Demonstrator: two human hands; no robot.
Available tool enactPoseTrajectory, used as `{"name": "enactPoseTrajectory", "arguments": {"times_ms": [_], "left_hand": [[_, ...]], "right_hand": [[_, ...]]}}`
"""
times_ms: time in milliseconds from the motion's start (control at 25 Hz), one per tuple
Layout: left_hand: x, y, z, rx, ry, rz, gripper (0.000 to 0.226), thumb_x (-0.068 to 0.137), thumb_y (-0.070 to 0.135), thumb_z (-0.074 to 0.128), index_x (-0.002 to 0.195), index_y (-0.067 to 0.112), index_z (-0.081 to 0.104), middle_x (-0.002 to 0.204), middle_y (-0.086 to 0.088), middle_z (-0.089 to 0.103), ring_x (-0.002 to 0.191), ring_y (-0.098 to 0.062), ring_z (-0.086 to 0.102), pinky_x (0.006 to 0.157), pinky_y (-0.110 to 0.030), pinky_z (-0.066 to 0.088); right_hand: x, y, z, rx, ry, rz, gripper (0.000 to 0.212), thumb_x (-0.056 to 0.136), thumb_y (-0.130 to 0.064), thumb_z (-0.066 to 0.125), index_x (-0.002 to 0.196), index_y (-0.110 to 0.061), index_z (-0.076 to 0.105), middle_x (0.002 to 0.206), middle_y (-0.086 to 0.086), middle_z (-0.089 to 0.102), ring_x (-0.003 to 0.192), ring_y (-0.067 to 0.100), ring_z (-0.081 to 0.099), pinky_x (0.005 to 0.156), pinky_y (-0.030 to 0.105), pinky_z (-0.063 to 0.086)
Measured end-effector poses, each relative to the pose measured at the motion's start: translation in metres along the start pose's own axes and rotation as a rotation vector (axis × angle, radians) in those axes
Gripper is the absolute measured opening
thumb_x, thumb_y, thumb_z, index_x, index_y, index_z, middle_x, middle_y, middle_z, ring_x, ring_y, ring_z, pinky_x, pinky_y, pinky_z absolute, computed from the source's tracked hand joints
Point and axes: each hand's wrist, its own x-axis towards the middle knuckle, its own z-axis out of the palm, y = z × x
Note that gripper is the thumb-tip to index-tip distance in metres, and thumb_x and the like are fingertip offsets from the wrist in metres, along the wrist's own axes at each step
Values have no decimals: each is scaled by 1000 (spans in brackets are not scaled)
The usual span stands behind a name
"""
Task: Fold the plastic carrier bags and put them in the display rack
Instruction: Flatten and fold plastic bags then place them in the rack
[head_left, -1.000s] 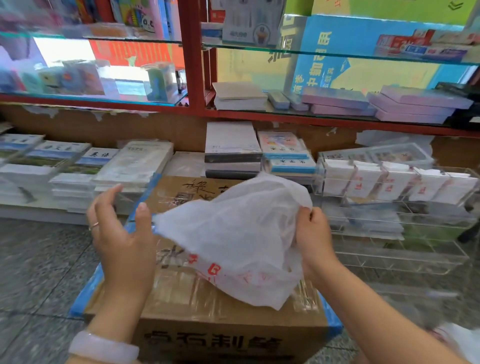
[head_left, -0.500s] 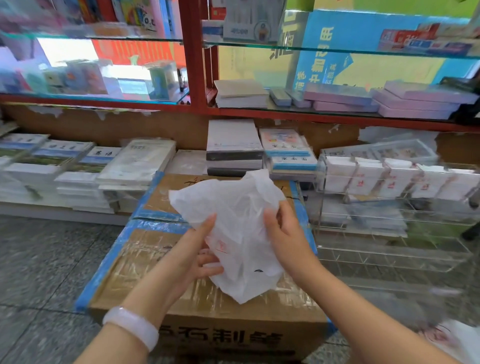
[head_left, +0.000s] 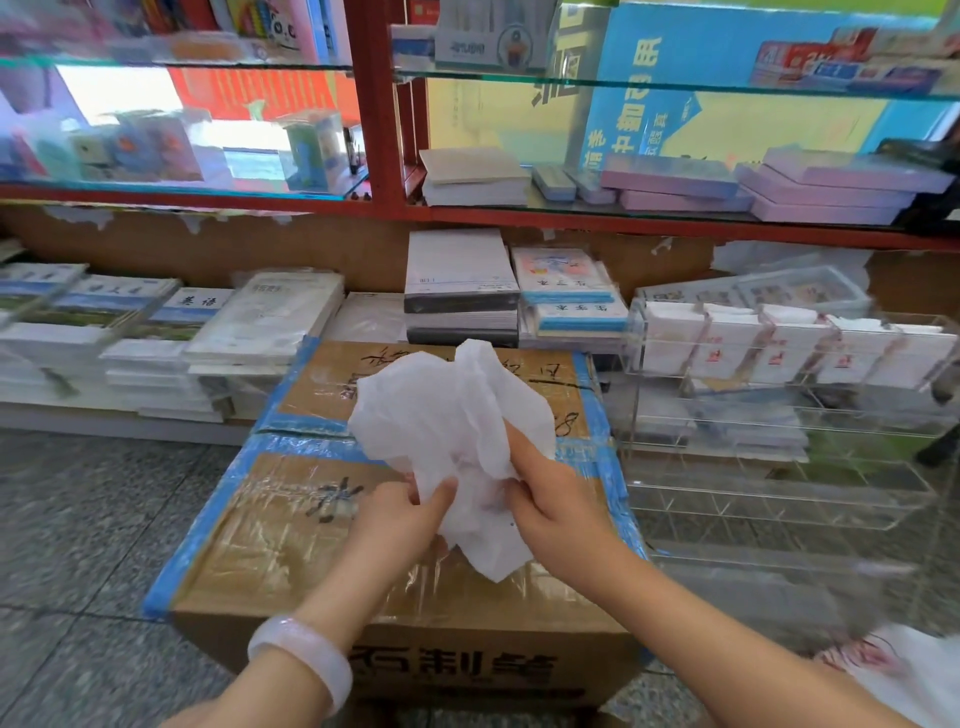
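A crumpled white plastic carrier bag (head_left: 447, 415) hangs bunched above a taped cardboard box (head_left: 291, 530). My left hand (head_left: 400, 519) pinches its lower left part with thumb and fingers. My right hand (head_left: 556, 509) grips the bag's right side, fingers curled into the plastic. To the right stands a clear acrylic display rack (head_left: 779, 483); its top row holds several folded white bags (head_left: 779, 348) with red print, and the lower tiers look bare. More white bags (head_left: 914, 670) lie at the bottom right corner, blurred.
Stacks of exercise books (head_left: 260, 322) and notebooks (head_left: 457, 280) line the low ledge behind the box. Red-framed glass shelves (head_left: 384, 130) with stationery rise above. Grey stone floor (head_left: 93, 519) spreads to the left of the box.
The bag was spread wide between my hands a second ago. Both hands have come together and gathered it into a tighter bunch, and my left hand now pinches it.
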Motion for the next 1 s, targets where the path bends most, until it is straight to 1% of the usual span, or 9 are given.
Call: {"name": "enactPoseTrajectory", "arguments": {"times_ms": [200, 280, 360, 440, 520, 640, 800, 920, 1000], "left_hand": [[2, 11, -7, -629, -109, -88, 26, 97, 20, 48, 95, 2, 66, 86, -13, 73, 78, -25, 68, 71, -34, 56], [7, 11, -14, -758, -80, -122, 24, 97, 22, 47, 95, 5, 63, 89, -12, 72, 80, -26, 67, 73, -35, 54], [14, 6, -29, -799, 6, -168, 21, 96, 25, 47, 93, 8, 59, 87, -11, 68, 76, -23, 63, 63, -30, 56], [21, -10, -53, -793, 104, -216, 23, 97, 29, 46, 91, 10, 56, 80, -10, 65, 69, -20, 61, 48, -23, 54], [21, -33, -77, -698, 136, -259, 25, 98, 29, 44, 91, 8, 56, 67, -8, 63, 54, -15, 58, 38, -17, 47], [15, -62, -93, -617, 59, -320, 22, 98, 21, 46, 92, 3, 56, 51, -5, 61, 34, -8, 46, 34, -14, 39], [15, -72, -104, -736, 147, -341, 19, 97, 16, 47, 88, 2, 56, 48, -4, 63, 36, -8, 56, 36, -14, 45], [9, -86, -106, -380, 127, -374, 20, 96, 10, 50, 88, -7, 57, 46, -9, 59, 35, -14, 54, 34, -14, 42], [2, -91, -106, -102, -60, -411, 15, 95, 7, 51, 96, -7, 56, 63, -15, 59, 37, -14, 53, 35, -16, 42]], "right_hand": [[-5, -4, 6, -58, -158, -17, 82, 91, -26, 60, 139, -52, 0, 143, -38, 16, 126, -20, 22, 101, 2, 23], [-6, -1, 6, -171, -135, 37, 74, 89, -25, 62, 144, -43, 15, 141, -20, 36, 120, -5, 39, 100, 14, 35], [-2, -2, -9, -47, -35, 201, 45, 92, -19, 58, 132, -31, 42, 123, -7, 56, 94, 1, 56, 79, 20, 51], [3, 6, -38, 138, 112, 323, 27, 91, -12, 57, 115, -24, 52, 110, -2, 61, 78, 4, 60, 61, 18, 52], [4, 22, -73, 223, 359, 427, 24, 90, -6, 56, 111, -18, 54, 102, 6, 63, 74, 11, 60, 62, 21, 52], [-5, 50, -94, -135, 474, 549, 25, 85, -1, 61, 108, -10, 56, 87, 4, 57, 74, 15, 55, 61, 24, 46], [-7, 54, -76, -678, 458, 318, 19, 86, -6, 60, 103, -9, 52, 89, 0, 51, 72, 18, 49, 58, 30, 35], [-13, 65, -64, -957, 25, 476, 24, 91, -19, 55, 112, -17, 42, 101, 2, 59, 82, 24, 59, 63, 32, 44], [-20, 74, -65, -883, -323, 638, 28, 91, -31, 56, 113, -24, 40, 105, 1, 59, 90, 21, 60, 63, 27, 46]]}}
